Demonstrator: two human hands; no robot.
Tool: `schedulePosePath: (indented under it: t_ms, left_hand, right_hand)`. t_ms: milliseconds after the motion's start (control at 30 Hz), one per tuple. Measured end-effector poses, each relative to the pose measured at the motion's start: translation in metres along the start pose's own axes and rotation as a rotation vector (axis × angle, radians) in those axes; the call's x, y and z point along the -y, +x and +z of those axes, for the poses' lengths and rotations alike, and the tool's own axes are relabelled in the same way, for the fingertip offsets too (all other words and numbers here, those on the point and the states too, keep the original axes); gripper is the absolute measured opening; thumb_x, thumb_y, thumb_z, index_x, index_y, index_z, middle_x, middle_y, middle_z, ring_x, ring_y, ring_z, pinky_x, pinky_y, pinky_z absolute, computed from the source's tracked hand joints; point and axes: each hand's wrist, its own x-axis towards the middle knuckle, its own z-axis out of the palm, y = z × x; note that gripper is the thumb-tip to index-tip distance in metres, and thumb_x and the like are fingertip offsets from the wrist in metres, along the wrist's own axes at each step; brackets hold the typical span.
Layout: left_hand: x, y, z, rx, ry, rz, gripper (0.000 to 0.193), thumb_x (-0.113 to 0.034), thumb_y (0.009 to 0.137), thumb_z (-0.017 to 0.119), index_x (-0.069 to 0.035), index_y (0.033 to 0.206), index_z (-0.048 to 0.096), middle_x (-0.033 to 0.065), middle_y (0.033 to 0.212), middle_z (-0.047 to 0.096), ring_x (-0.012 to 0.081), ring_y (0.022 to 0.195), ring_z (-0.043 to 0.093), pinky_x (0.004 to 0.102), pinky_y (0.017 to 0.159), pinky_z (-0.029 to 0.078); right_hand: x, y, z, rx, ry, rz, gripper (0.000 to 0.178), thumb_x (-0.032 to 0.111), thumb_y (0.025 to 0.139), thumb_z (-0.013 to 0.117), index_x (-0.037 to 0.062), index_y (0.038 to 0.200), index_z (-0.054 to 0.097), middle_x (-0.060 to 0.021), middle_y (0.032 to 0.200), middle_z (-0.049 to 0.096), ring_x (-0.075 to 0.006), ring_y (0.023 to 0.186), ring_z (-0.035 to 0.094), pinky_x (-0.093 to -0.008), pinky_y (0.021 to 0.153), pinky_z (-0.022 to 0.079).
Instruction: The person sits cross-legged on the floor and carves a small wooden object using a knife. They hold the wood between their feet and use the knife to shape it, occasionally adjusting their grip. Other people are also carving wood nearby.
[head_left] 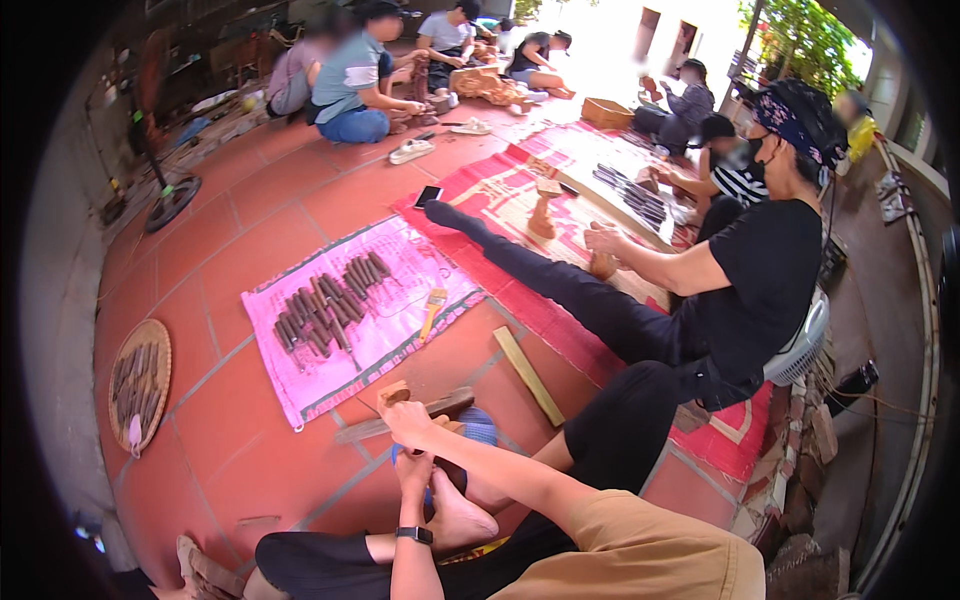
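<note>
My right hand point(405, 424) is closed at a small block of orange-brown wood point(393, 393), which sticks out beyond the fingers and may be a mallet's head. Just below it, my left hand point(414, 468), with a dark watch on the wrist, is closed beside my bare foot point(462, 512). What it grips is hidden. A blue cloth or pad point(480, 427) shows behind my right forearm. Dark lengths of wood point(450, 402) lie on the floor just past my hands.
Several carving tools point(322, 312) and a flat brush point(433, 312) lie on a pink sheet point(290, 395). A round basket point(163, 350) holds more tools. A wooden strip point(528, 376) lies near a person in black point(770, 260). A floor fan point(172, 203) stands left.
</note>
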Motion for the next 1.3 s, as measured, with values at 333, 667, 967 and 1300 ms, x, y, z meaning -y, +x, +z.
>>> schedulePosePath:
  t_ms: [333,667,967,1300]
  left_hand:
    - [-0.009,-0.007,-0.006,0.048,0.02,0.01,0.026,-0.021,0.082,0.069,0.005,0.088,0.066,0.0118,0.064,0.065,0.0198,0.055,0.066,0.0344,0.052,0.053]
    - [-0.002,0.0,-0.004,0.041,-0.07,0.009,0.03,-0.023,0.08,0.076,0.004,0.09,0.066,0.0106,0.068,0.067,0.0156,0.055,0.065,0.0306,0.048,0.051]
    - [-0.004,0.004,0.0,0.067,-0.051,0.051,0.044,-0.028,0.077,0.078,0.007,0.098,0.063,0.0129,0.074,0.069,0.0168,0.056,0.066,0.0304,0.05,0.052]
    - [-0.014,-0.004,-0.001,0.081,-0.039,0.004,0.046,-0.03,0.076,0.079,0.006,0.099,0.062,0.0108,0.074,0.068,0.0159,0.054,0.065,0.0296,0.049,0.051]
  right_hand:
    - [0.005,0.0,-0.001,-0.061,-0.039,-0.029,0.012,0.009,0.074,0.064,0.0032,0.083,0.07,-0.0165,0.076,0.07,-0.0323,0.074,0.071,-0.0424,0.06,0.057]
    - [-0.001,0.006,0.008,-0.037,0.004,0.07,0.009,0.009,0.073,0.064,0.0041,0.076,0.071,-0.0176,0.077,0.07,-0.0321,0.076,0.071,-0.0429,0.064,0.057]
    - [-0.008,0.007,0.003,-0.133,0.08,0.121,0.01,0.009,0.073,0.063,0.007,0.079,0.071,-0.0173,0.077,0.069,-0.0319,0.077,0.071,-0.0439,0.066,0.057]
    - [-0.015,0.008,0.01,-0.128,0.053,0.068,0.009,0.008,0.073,0.063,0.0054,0.077,0.07,-0.0172,0.077,0.07,-0.0339,0.076,0.071,-0.0452,0.066,0.057]
